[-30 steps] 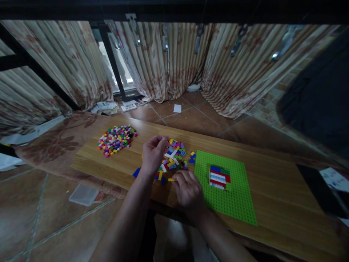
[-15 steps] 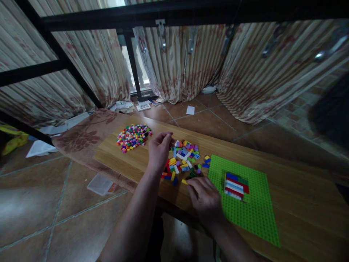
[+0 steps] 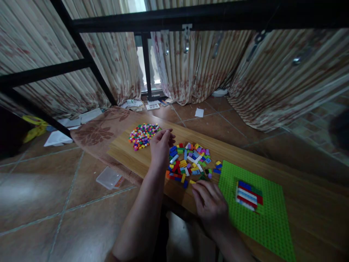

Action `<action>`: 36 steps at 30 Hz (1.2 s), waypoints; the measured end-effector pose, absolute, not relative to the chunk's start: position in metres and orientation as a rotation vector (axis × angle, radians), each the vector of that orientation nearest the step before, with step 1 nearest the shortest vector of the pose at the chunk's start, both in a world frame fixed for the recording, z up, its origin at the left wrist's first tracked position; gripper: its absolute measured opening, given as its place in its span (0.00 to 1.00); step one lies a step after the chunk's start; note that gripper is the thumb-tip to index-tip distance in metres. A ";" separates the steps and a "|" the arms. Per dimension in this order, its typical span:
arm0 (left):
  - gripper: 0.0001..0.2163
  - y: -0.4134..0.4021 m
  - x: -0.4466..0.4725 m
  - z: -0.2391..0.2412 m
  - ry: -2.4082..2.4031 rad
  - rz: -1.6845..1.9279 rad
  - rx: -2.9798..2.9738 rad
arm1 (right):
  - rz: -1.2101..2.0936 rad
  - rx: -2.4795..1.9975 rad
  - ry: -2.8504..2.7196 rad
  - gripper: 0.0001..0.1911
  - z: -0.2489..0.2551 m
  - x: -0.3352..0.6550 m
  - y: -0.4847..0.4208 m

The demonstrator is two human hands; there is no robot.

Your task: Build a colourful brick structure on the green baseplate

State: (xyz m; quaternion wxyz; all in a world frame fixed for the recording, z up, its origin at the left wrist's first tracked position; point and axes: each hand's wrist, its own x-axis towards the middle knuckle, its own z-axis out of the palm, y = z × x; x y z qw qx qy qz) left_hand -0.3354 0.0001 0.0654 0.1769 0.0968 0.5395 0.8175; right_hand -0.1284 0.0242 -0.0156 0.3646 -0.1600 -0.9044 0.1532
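My left hand (image 3: 160,147) is raised over the table between two piles of toy bricks. Its thumb and forefinger are pressed together, and anything between them is too small to make out. Low at the near edge of the larger bricks (image 3: 195,159), my right hand (image 3: 211,203) has its fingers curled together, with a yellow brick (image 3: 192,182) at the fingertips. On the green baseplate (image 3: 263,225), right of that hand, stands a block of joined bricks (image 3: 247,195) in blue, red, white, light blue and green rows. A pile of tiny coloured bricks (image 3: 143,135) lies beyond my left hand.
The wooden table (image 3: 128,162) runs from left to right, with a brown patterned cloth (image 3: 95,131) under its left end. A clear plastic lid or tray (image 3: 109,178) lies on the tiled floor. Behind are a black metal frame (image 3: 91,65) and striped curtains (image 3: 180,72).
The view has turned left, so the table appears farther right. My left hand has moved left relative to the larger bricks, toward the tiny ones. My right hand stays by the yellow brick.
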 end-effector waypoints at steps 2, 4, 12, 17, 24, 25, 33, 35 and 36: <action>0.09 -0.003 -0.339 0.067 1.501 2.332 0.239 | 0.391 -0.399 -2.341 0.07 -0.014 -0.134 0.020; 0.09 -0.005 -0.343 0.069 1.453 2.350 0.199 | 0.390 -0.416 -2.358 0.07 -0.011 -0.144 0.016; 0.10 -0.009 -0.347 0.069 1.290 2.336 0.098 | 0.328 -0.575 -2.572 0.20 0.004 -0.204 0.011; 0.11 -0.009 -0.346 0.069 1.279 2.321 0.122 | 0.377 -0.595 -2.645 0.19 0.003 -0.215 0.018; 0.12 -0.006 -0.343 0.069 1.279 2.275 0.144 | 0.394 -0.576 -2.627 0.13 0.001 -0.214 0.022; 0.12 -0.006 -0.342 0.069 1.280 2.265 0.147 | 0.379 -0.579 -2.615 0.13 0.000 -0.212 0.023; 0.14 0.003 -0.333 0.068 1.315 2.163 0.168 | 0.462 -0.569 -2.475 0.10 -0.005 -0.200 0.030; 0.14 0.005 -0.330 0.068 1.324 2.141 0.177 | 0.577 -0.546 -2.439 0.10 -0.004 -0.198 0.032; 0.14 0.006 -0.330 0.068 1.330 2.127 0.181 | 0.631 -0.534 -2.415 0.11 -0.003 -0.196 0.032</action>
